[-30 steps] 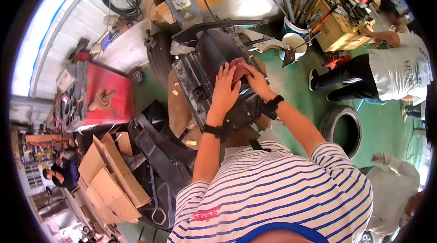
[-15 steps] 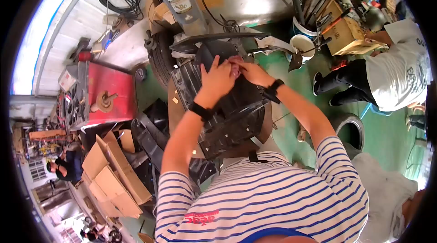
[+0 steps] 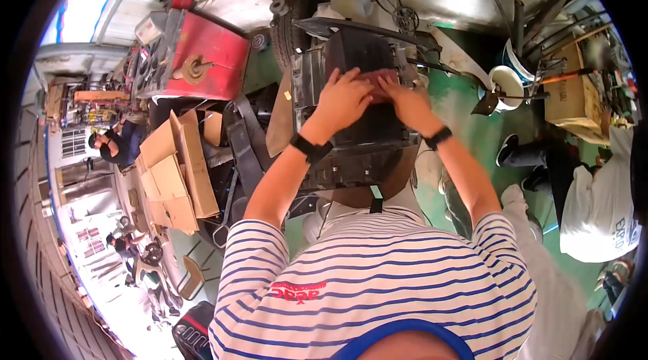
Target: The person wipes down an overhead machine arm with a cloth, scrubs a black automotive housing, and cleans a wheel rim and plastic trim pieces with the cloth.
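Observation:
A dull red cloth (image 3: 380, 87) lies across a smooth black plastic box-shaped part (image 3: 361, 51). My left hand (image 3: 339, 102) rests over the box and the cloth's left edge, fingers stretched and slightly apart. On the other side, my right hand (image 3: 410, 105) has its fingers bent onto the cloth and seems to grip it; the undersides of the fingertips are hidden. Beneath the box is a larger black ribbed plastic assembly (image 3: 344, 170), close in front of my body. A long dark curved strip (image 3: 368, 29) runs behind the box.
Left stand a red machine (image 3: 216, 56) and an opened cardboard box (image 3: 165, 178). A tire (image 3: 290, 29) is behind the assembly. White buckets (image 3: 507, 83) and a carton with tools (image 3: 574, 93) are at right. A person in a white shirt (image 3: 601, 205) is at far right.
The view has swung, shifting the surroundings. My hands have moved apart; the cloth, bunched between them before, now lies flatter on the black box. My left fingers have come down onto the box.

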Demonstrator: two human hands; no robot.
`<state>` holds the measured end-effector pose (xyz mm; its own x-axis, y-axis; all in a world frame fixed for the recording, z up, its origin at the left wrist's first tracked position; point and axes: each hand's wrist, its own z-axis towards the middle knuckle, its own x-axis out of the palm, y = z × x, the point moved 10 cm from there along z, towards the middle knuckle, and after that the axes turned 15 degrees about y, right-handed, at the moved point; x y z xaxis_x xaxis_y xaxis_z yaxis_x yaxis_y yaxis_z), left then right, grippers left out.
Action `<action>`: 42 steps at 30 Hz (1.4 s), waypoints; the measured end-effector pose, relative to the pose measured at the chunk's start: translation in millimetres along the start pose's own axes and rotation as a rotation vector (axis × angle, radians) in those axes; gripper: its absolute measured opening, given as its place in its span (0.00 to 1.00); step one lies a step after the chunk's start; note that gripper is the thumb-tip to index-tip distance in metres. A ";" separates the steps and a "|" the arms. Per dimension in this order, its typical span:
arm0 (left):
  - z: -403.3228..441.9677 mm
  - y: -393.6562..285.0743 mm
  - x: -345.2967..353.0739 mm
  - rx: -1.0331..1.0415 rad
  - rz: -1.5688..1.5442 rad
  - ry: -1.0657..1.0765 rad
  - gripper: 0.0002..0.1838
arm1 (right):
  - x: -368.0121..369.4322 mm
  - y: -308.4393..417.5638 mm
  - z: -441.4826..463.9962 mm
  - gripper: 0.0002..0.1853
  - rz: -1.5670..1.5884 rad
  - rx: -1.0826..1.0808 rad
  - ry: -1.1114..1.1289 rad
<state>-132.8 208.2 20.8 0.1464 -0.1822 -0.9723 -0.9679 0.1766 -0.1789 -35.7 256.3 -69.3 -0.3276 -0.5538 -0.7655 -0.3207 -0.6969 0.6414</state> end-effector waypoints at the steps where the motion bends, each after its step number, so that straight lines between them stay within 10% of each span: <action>1: -8.7 -7.4 3.2 0.034 -0.059 0.040 0.14 | 6.4 8.8 -15.2 0.35 -0.005 0.022 -0.003; 14: -151.0 15.6 4.9 0.462 -0.107 -0.362 0.21 | 16.4 162.2 -56.1 0.28 0.006 0.226 -0.447; 26: -173.4 154.1 102.6 0.104 -0.506 -0.383 0.17 | 135.5 180.0 81.1 0.16 -0.652 0.089 -0.048; 42: -199.1 161.3 108.5 0.003 -0.691 -0.212 0.33 | 145.1 193.1 22.8 0.20 -0.138 0.301 -0.085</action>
<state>-313.7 24.3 -83.6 0.7615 -0.0612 -0.6452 -0.6395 0.0913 -0.7634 -165.4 51.7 -55.3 -0.3316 -0.4151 -0.8472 -0.6109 -0.5898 0.5281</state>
